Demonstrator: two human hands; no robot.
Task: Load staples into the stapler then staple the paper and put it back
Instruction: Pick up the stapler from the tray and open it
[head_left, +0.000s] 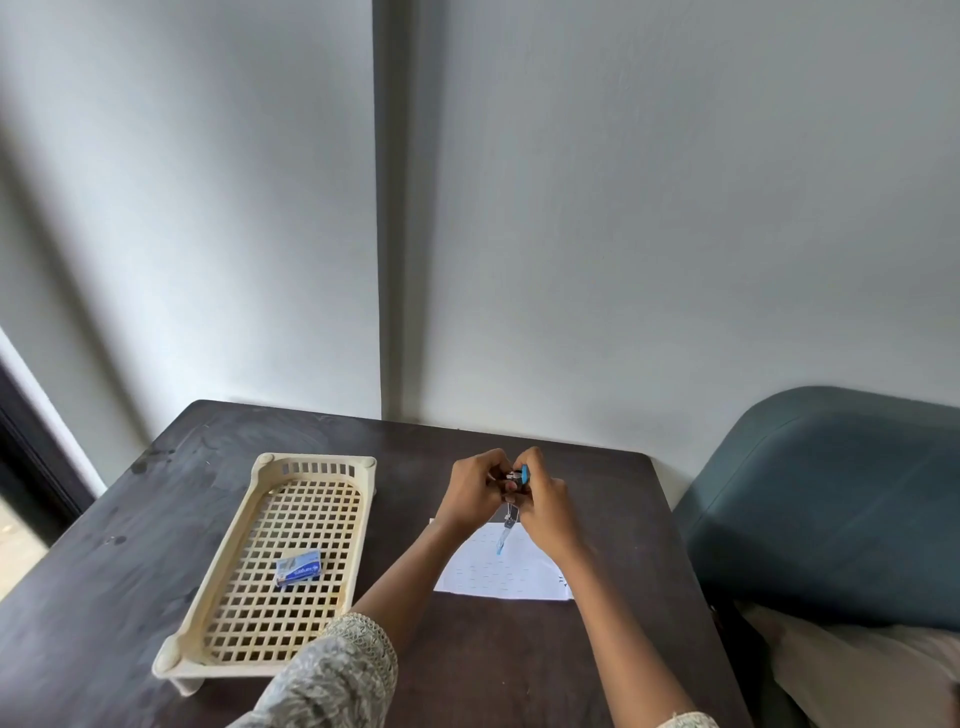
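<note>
Both my hands meet above the far end of the paper and hold a small blue stapler (522, 476). My left hand (474, 488) grips its left side and my right hand (546, 506) wraps its right side. A thin metal and blue part (505, 532) of the stapler hangs down between my hands over the sheet. The white paper (501, 569) lies flat on the dark table, partly hidden by my forearms. A small blue staple box (297, 567) rests inside the cream tray (270, 473) at the left.
The dark wooden table (156, 519) ends at a grey wall behind. A teal upholstered chair (841, 499) stands close on the right. The cream tray has a perforated floor and raised rim.
</note>
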